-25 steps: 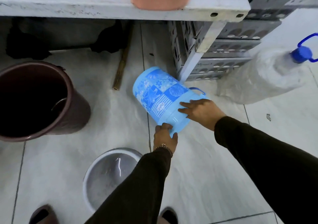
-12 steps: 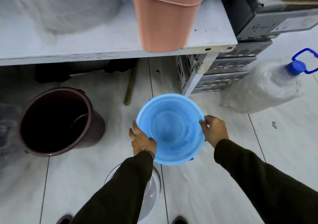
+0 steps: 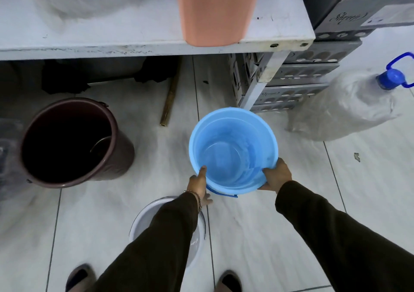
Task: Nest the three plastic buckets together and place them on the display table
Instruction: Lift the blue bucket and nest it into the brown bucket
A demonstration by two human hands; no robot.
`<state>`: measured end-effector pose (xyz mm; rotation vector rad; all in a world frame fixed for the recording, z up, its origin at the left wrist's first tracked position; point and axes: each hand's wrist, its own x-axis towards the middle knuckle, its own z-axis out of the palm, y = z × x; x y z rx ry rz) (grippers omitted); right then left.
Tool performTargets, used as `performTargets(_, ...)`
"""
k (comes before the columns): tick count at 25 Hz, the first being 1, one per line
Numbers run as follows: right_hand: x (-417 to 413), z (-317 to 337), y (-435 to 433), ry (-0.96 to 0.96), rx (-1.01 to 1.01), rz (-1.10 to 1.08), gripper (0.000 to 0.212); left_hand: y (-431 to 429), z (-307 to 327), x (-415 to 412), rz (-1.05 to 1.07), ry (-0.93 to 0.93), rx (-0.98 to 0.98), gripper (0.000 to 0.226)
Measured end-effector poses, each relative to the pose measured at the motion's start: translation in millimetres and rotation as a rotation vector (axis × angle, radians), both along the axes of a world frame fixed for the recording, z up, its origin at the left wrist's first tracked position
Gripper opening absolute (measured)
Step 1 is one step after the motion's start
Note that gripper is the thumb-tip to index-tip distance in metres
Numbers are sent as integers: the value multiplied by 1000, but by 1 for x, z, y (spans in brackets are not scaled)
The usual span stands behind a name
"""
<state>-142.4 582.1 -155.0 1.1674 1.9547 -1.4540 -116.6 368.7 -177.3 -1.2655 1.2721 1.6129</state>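
Observation:
A light blue bucket (image 3: pixel 233 150) is held upright above the floor, its mouth facing me. My left hand (image 3: pixel 199 185) grips its near-left rim, thumb on the rim. My right hand (image 3: pixel 276 175) grips the near-right rim with fingers inside. A dark maroon bucket (image 3: pixel 74 141) stands on the floor at the left, mouth up. A white bucket (image 3: pixel 145 217) stands on the floor near my feet, mostly hidden under my left sleeve. The white display table (image 3: pixel 134 31) spans the top of the view.
A salmon-pink bin (image 3: pixel 215 9) stands on the table near its front edge. Stacked grey crates (image 3: pixel 298 78) sit under the table's right end. A plastic-wrapped water jug with a blue cap (image 3: pixel 358 103) lies at the right. A wooden stick (image 3: pixel 170 96) lies on the tiles.
The blue bucket was turned from lying tilted with its bottom toward me to upright and open. Both hands shifted from its sides to the near rim.

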Motion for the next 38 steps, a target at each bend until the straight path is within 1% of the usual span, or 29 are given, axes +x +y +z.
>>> performTargets(1,1,3,0,0,-14,-4,35,5,2,4,15,-22,93,80)
performTargets(2,3,5,0,4,-38,-13,33,8,5,8,36,-39,159,85)
performTargets(4,9,8,3,19,-107,-33,36,12,15,13,116,-31,215,97)
performTargets(6,17,19,0,44,-150,-38,44,12,25,18,304,64,122,100)
performTargets(7,20,27,-3,68,-163,-37,46,10,32,22,405,154,26,98)
performTargets(8,23,37,-8,101,-178,-34,47,9,41,26,486,288,-105,89)
performTargets(9,27,50,-14,136,-188,-22,46,4,53,31,543,414,-257,73)
performTargets(10,32,66,-24,174,-198,2,43,-5,69,36,593,501,-370,55)
performTargets(11,36,83,-34,211,-204,30,40,-15,85,41,632,570,-428,43)
performTargets(12,41,98,-44,244,-208,54,39,-24,99,47,655,619,-464,36)
performTargets(14,48,129,-70,307,-214,109,40,-49,130,62,697,655,-504,30)
performTargets(17,47,166,-122,398,-219,204,42,-93,172,82,807,651,-509,31)
performTargets(20,39,187,-185,442,-220,303,43,-143,198,97,888,660,-584,28)
performTargets(23,32,197,-251,442,-240,369,43,-201,205,107,921,631,-624,18)
performTargets(26,28,193,-310,416,-240,410,42,-258,196,110,935,514,-598,33)
performTargets(28,31,181,-345,383,-240,405,41,-293,186,111,953,450,-586,36)
performTargets(31,36,160,-375,329,-202,387,45,-323,171,111,926,403,-558,35)
performTargets(33,39,148,-390,293,-161,384,40,-343,160,112,887,396,-530,37)
performTargets(35,35,137,-403,236,-163,354,37,-362,145,109,806,378,-494,42)
performTargets(36,32,130,-407,201,-175,326,38,-369,139,107,755,370,-473,39)
performTargets(38,29,113,-411,144,-173,288,38,-380,127,105,676,342,-447,22)
